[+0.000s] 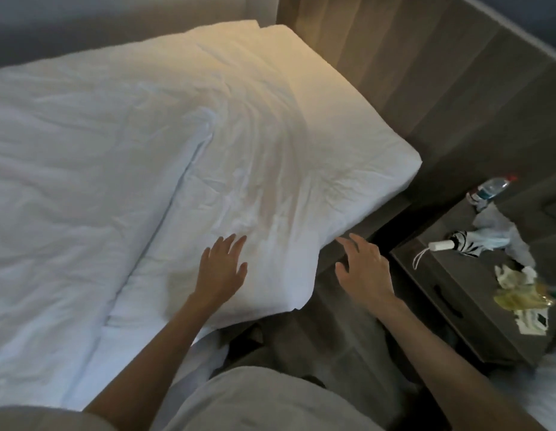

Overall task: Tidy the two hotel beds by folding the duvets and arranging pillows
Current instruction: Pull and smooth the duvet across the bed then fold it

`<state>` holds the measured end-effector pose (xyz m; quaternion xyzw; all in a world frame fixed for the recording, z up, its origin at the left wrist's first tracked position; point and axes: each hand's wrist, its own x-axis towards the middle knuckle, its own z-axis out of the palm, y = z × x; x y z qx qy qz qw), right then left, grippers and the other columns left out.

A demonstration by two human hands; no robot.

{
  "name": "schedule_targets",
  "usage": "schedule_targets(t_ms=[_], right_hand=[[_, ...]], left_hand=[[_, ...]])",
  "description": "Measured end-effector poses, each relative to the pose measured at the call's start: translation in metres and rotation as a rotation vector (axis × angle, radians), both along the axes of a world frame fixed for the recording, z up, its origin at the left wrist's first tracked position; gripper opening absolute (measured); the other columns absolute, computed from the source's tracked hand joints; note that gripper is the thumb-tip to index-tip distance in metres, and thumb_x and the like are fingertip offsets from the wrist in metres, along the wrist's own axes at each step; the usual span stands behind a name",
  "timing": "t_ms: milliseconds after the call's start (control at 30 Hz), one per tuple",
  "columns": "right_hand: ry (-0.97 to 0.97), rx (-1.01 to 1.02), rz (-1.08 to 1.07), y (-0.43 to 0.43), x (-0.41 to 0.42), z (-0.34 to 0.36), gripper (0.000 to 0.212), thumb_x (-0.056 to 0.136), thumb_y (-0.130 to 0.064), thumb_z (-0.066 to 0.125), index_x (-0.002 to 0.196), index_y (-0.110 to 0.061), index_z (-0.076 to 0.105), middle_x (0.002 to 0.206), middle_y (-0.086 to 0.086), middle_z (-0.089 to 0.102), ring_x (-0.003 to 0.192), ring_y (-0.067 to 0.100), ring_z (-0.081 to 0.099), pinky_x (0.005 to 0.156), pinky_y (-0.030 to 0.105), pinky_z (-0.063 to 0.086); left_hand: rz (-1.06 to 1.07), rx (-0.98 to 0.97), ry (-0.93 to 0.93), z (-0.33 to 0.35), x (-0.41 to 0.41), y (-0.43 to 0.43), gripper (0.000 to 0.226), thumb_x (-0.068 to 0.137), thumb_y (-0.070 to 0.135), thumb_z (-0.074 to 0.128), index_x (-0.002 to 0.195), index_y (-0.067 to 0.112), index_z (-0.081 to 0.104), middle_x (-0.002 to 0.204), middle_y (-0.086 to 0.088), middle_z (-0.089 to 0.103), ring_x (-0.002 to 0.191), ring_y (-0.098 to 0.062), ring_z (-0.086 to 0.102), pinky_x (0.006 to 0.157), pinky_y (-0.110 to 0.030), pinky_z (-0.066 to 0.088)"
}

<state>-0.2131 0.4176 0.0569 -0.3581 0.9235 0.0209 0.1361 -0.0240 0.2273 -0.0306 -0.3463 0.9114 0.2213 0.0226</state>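
A large white pillow point(270, 150) lies across the head of the bed, its near corner hanging past the mattress edge. A white duvet point(77, 157) covers the bed to its left, meeting the pillow along a diagonal fold. My left hand point(222, 269) lies flat on the pillow's near end with fingers spread. Just off the pillow's right edge, my right hand point(365, 269) hovers with fingers spread, holding nothing.
A wooden headboard panel point(426, 73) runs behind the bed. A dark nightstand point(451, 275) at the right holds a water bottle point(491, 186), a folded umbrella point(457, 241), crumpled tissues and wrappers. The corner of a second white bed point(538, 387) shows at lower right.
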Motion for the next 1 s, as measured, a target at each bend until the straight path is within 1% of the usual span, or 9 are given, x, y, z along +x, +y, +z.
schedule_targets(t_ms=[133,233,367,533,667,767,867,933,1000], right_hand=[[-0.056,0.056,0.031,-0.032,-0.061,-0.028,0.059,0.096,-0.043,0.048,0.148,-0.024,0.029,0.154,0.005,0.029,0.135,0.029,0.035,0.105,0.044,0.04],[-0.097,0.137,0.05,-0.06,-0.096,-0.059,0.062,0.095,-0.046,0.048,0.149,-0.024,0.028,0.155,0.006,0.027,0.136,0.032,0.03,0.103,0.045,0.039],[-0.197,0.231,0.11,-0.095,-0.138,-0.107,0.064,0.095,-0.047,0.045,0.151,-0.026,0.022,0.157,0.007,0.022,0.138,0.035,0.023,0.106,0.047,0.035],[-0.438,0.301,0.048,-0.133,-0.192,-0.16,0.077,0.095,-0.05,0.048,0.153,-0.028,0.003,0.155,0.012,0.023,0.137,0.039,0.026,0.106,0.051,0.034],[-0.508,0.332,0.049,-0.15,-0.22,-0.193,0.089,0.093,-0.054,0.051,0.15,-0.036,-0.015,0.152,0.017,0.028,0.135,0.041,0.029,0.106,0.053,0.032],[-0.559,0.336,0.054,-0.152,-0.228,-0.216,0.094,0.091,-0.058,0.051,0.146,-0.042,-0.025,0.155,0.018,0.02,0.136,0.042,0.026,0.106,0.052,0.029],[-0.661,0.285,-0.037,-0.154,-0.225,-0.239,0.102,0.087,-0.059,0.057,0.143,-0.046,-0.027,0.152,0.025,0.021,0.134,0.044,0.031,0.107,0.05,0.029],[-0.705,0.156,-0.159,-0.154,-0.217,-0.251,0.106,0.082,-0.057,0.065,0.146,-0.048,-0.019,0.149,0.027,0.02,0.131,0.044,0.034,0.104,0.049,0.033],[-0.68,0.004,-0.245,-0.151,-0.209,-0.261,0.107,0.078,-0.056,0.07,0.148,-0.048,-0.01,0.144,0.026,0.026,0.126,0.043,0.039,0.099,0.047,0.038]], left_hand=[[0.056,0.035,-0.069,-0.014,-0.04,-0.015,0.062,0.099,0.037,0.045,0.153,0.025,0.018,0.159,-0.003,0.022,0.146,-0.024,0.018,0.118,-0.043,0.02],[0.144,0.084,-0.112,-0.029,-0.061,-0.025,0.062,0.099,0.039,0.043,0.153,0.026,0.016,0.16,-0.001,0.019,0.147,-0.023,0.016,0.118,-0.043,0.018],[0.291,0.121,-0.147,-0.06,-0.089,-0.028,0.063,0.099,0.038,0.045,0.154,0.027,0.015,0.161,-0.001,0.015,0.147,-0.023,0.014,0.117,-0.044,0.02],[0.415,0.168,-0.175,-0.1,-0.133,-0.023,0.068,0.097,0.035,0.047,0.154,0.026,0.012,0.161,0.002,0.012,0.148,-0.024,0.014,0.116,-0.047,0.021],[0.501,0.184,-0.204,-0.126,-0.157,-0.015,0.066,0.098,0.035,0.048,0.154,0.032,0.012,0.162,0.004,0.005,0.149,-0.027,0.005,0.116,-0.052,0.018],[0.521,0.251,-0.271,-0.146,-0.168,-0.004,0.066,0.098,0.044,0.045,0.152,0.041,0.009,0.162,0.01,-0.005,0.148,-0.033,-0.005,0.114,-0.059,0.015],[0.534,0.365,-0.325,-0.166,-0.17,0.005,0.069,0.096,0.05,0.045,0.151,0.045,0.004,0.161,0.012,-0.012,0.147,-0.038,-0.011,0.113,-0.063,0.012],[0.529,0.391,-0.344,-0.179,-0.168,0.01,0.074,0.094,0.051,0.049,0.151,0.047,0.001,0.16,0.013,-0.012,0.146,-0.037,-0.011,0.114,-0.064,0.011],[0.522,0.391,-0.335,-0.19,-0.167,0.01,0.08,0.091,0.053,0.054,0.15,0.047,0.0,0.16,0.013,-0.012,0.147,-0.037,-0.01,0.114,-0.064,0.01]])
